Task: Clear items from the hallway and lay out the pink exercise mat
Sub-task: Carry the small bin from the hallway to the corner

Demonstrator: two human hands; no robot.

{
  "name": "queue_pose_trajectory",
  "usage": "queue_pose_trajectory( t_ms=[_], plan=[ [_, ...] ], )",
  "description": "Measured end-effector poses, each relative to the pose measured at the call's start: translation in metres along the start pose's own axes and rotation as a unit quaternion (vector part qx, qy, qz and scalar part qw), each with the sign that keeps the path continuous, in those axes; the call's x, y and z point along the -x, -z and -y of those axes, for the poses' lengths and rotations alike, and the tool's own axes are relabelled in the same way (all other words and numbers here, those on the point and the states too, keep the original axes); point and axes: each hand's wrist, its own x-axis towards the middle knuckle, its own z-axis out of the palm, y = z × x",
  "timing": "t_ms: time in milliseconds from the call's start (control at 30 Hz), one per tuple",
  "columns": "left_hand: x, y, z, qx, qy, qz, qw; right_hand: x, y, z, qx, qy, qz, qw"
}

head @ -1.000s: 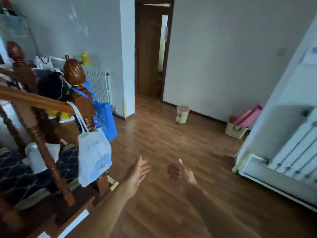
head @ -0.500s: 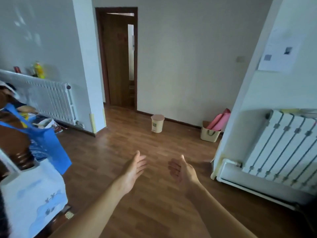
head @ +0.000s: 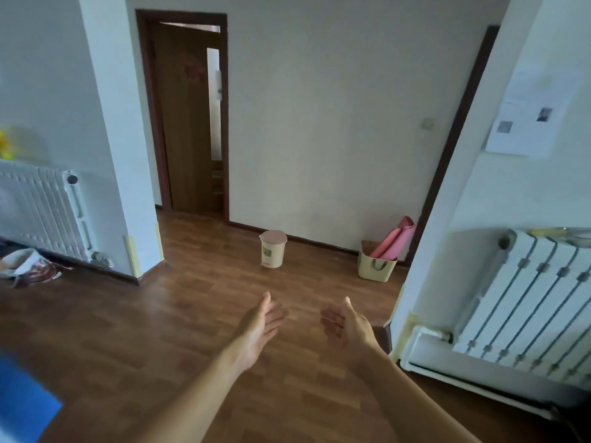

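Note:
A rolled pink exercise mat (head: 397,238) leans in a cream basket (head: 375,268) against the far wall, beside the right corner. A small cream bin with a pink lid (head: 272,248) stands on the wooden floor near the same wall. My left hand (head: 259,327) and my right hand (head: 347,324) are stretched out in front of me over the floor, palms facing each other, fingers relaxed, holding nothing. Both hands are well short of the bin and the basket.
A white radiator (head: 41,207) lines the left wall with clutter (head: 28,265) on the floor beneath. Another radiator (head: 527,302) is on the right wall. A brown door (head: 188,116) stands ajar ahead. A blue bag (head: 22,401) shows at bottom left.
The view has swung right and forward; the stair rail and hanging bags have left the frame, and the bin and basket are closer. Both hands stay outstretched and hold nothing.

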Motion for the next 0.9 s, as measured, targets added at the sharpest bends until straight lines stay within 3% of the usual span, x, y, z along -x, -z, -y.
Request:
queue_pose_trajectory(
  t_ms=[467,900],
  plan=[
    [-0.177,0.014,-0.049,-0.004,0.031,0.039,0.999,-0.155,-0.048,0.035,-0.023,0.004,-0.023,0.999],
    [-0.395,-0.018,-0.109,-0.008,0.028,0.04,0.999,-0.381,-0.072,0.111,-0.015,0.002,-0.008,1.0]
  ],
)
